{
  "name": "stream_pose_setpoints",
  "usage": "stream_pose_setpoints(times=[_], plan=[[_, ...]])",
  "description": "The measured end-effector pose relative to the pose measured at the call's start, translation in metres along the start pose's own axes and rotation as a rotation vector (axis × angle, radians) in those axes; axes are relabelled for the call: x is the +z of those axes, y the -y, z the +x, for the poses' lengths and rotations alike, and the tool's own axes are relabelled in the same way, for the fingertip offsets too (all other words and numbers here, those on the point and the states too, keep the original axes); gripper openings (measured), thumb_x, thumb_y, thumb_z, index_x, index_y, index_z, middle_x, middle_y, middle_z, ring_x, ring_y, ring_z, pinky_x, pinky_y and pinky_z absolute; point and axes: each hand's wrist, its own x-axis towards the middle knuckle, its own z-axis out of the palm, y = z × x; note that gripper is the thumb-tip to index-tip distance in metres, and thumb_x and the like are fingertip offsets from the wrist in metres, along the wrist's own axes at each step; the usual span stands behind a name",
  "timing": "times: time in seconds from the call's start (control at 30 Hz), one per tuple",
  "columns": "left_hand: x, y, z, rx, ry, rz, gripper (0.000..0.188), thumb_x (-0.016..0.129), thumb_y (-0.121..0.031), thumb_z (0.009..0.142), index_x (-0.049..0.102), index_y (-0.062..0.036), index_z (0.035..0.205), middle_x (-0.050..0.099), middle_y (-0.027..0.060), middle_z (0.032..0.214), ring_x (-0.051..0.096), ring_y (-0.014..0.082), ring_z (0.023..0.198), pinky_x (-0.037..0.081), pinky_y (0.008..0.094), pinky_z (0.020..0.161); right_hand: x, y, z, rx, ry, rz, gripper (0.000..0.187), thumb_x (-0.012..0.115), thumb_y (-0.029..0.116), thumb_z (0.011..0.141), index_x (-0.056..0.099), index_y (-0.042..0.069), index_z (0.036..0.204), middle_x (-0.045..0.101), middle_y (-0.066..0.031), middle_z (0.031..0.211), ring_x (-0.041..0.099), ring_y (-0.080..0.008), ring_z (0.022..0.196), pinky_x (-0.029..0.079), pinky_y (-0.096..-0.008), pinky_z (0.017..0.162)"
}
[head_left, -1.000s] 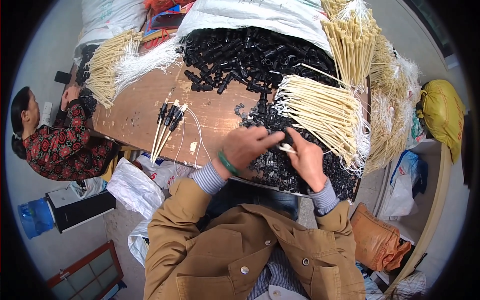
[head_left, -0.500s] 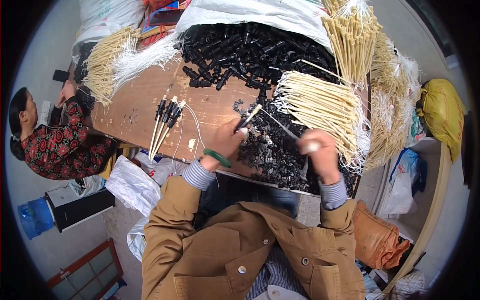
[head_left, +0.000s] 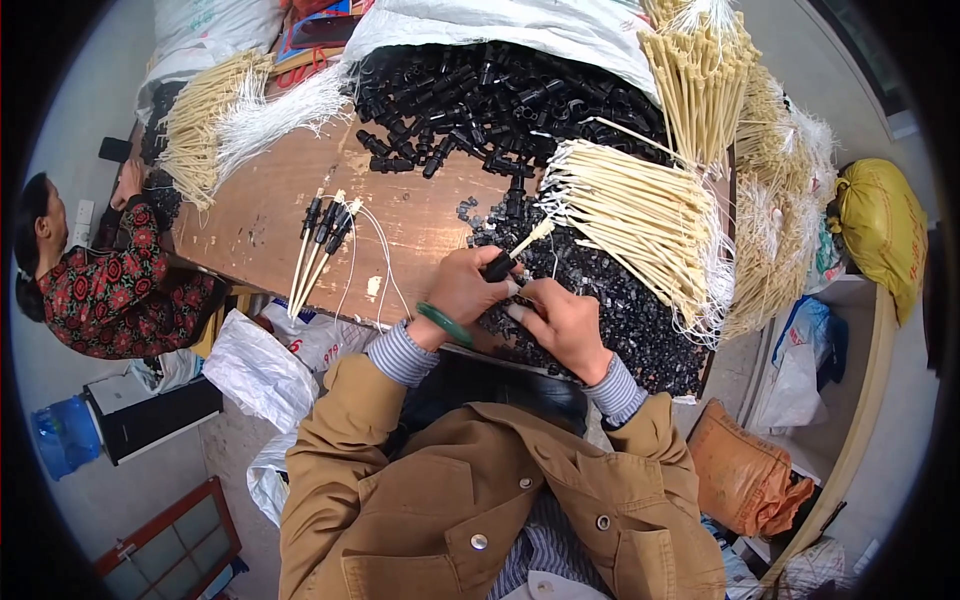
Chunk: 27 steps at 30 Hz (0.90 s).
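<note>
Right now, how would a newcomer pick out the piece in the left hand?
Find the brown table, then the heap of small black bits at its near right edge. At that heap's left side, the left hand holds the piece: a black sleeve with a pale yellow tip jutting forward and right. Unlike three similar pieces lying farther left on the table, it is in hand.

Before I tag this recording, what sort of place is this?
Probably a small assembly workshop: a brown worktable bears a big heap of black parts and stacked cream rods.
</note>
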Motion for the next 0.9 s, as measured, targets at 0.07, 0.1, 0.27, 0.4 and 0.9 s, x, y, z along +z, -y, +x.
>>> stream_pose_setpoints(times=[0.07, 0.1, 0.27, 0.4, 0.9], plan=[[-0.002, 0.003, -0.001, 0.036, 0.004, 0.132, 0.029, 0.063, 0.003, 0.07, 0.067, -0.0025, 0.099, 0.066, 0.0037, 0.086, 0.056, 0.0118, 0.07, 0.046, 0.0212, 0.068, 0.002, -0.003, -0.004, 0.076, -0.041, 0.164, 0.013, 0.064, 0.015, 0.08, 0.067, 0.008, 0.091, 0.065, -0.0051, 0.071, 0.053, -0.0209, 0.047, 0.038, -0.0311, 0.042], [-0.002, 0.004, -0.002, 0.035, 0.003, 0.133, 0.029, 0.063, 0.003, 0.07, 0.067, -0.0025, 0.099, 0.066, 0.0037, 0.086, 0.056, 0.0118, 0.07, 0.046, 0.0212, 0.068, 0.002, -0.003, -0.004, 0.075, -0.04, 0.166, 0.013, 0.064, 0.015, 0.08, 0.067, 0.008, 0.091, 0.065, -0.0051, 0.071, 0.053, -0.0209, 0.047, 0.038, -0.0311, 0.042], [-0.002, 0.015, -0.002, 0.25, -0.068, 0.531, 0.039, 0.059, 0.004, 0.069, 0.064, -0.005, 0.106, 0.064, 0.0065, 0.094, 0.058, 0.0199, 0.081, 0.047, 0.0281, 0.075, 0.001, -0.004, 0.0, 0.063, -0.138, 0.102, 0.011, 0.066, 0.009, 0.079, 0.07, 0.006, 0.088, 0.063, -0.004, 0.063, 0.047, -0.0167, 0.043, 0.037, -0.028, 0.043], [-0.004, 0.019, -0.003, 0.316, -0.042, 0.666, 0.044, 0.055, 0.004, 0.069, 0.061, -0.0079, 0.111, 0.06, 0.0082, 0.099, 0.056, 0.0267, 0.088, 0.046, 0.0341, 0.079, -0.006, -0.001, 0.008, 0.114, -0.131, 0.104, 0.01, 0.064, 0.006, 0.077, 0.071, 0.006, 0.085, 0.059, -0.0031, 0.056, 0.043, -0.0155, 0.04, 0.035, -0.027, 0.042], [-0.003, 0.017, -0.004, 0.297, -0.006, 0.558, 0.045, 0.055, 0.004, 0.07, 0.061, -0.0078, 0.113, 0.062, 0.0073, 0.101, 0.057, 0.0254, 0.089, 0.046, 0.0323, 0.079, -0.003, 0.0, 0.008, 0.176, -0.081, 0.06, 0.011, 0.063, 0.011, 0.078, 0.071, 0.009, 0.085, 0.065, -0.0061, 0.062, 0.053, -0.0212, 0.043, 0.039, -0.0304, 0.042]])
